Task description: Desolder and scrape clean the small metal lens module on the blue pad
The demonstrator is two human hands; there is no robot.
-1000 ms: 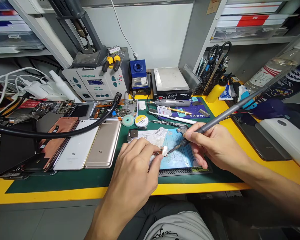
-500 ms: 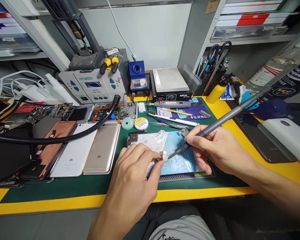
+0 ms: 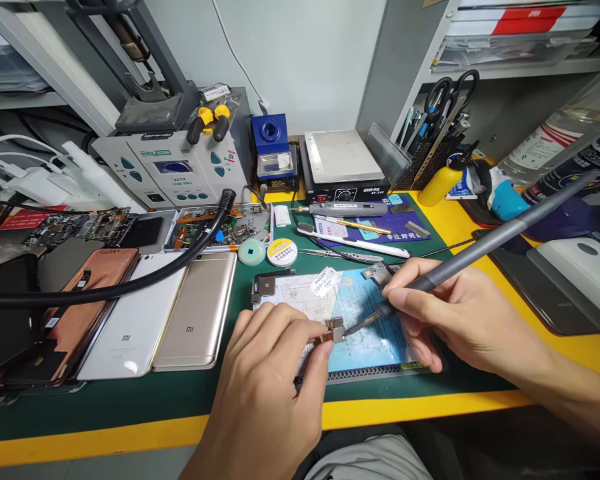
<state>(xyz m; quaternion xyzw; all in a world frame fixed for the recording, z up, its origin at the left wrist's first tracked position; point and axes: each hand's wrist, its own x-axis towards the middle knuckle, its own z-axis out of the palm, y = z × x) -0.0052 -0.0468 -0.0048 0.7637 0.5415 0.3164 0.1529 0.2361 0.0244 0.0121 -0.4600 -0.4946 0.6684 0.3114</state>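
Between its thumb and index finger, my left hand (image 3: 270, 367) pinches a small metal part with a copper-coloured flex (image 3: 335, 331), low over the work pad. My right hand (image 3: 440, 307) holds a dark grey soldering iron (image 3: 460, 250) like a pen. Its tip meets the right edge of the small part, or comes very close to it; I cannot tell which. Under both hands lies a blue and white work pad (image 3: 365, 347). Another small metal part (image 3: 377, 272) rests by my right fingers, and a dark module (image 3: 266, 287) sits on the pad's far left corner.
Two phone backs, white (image 3: 125, 327) and gold (image 3: 195, 320), lie left with a thick black hose (image 3: 180, 277) arching above. A toothbrush (image 3: 355, 241), tweezers (image 3: 330, 255) and a round tin (image 3: 282, 253) are behind the pad. Farther back stand a hot-air station (image 3: 170, 167) and a heating plate (image 3: 344, 160).
The camera view has shifted slightly, so the bench appears larger and lower. Both hands keep their holds, and the iron's tip stays at the small part's right edge.
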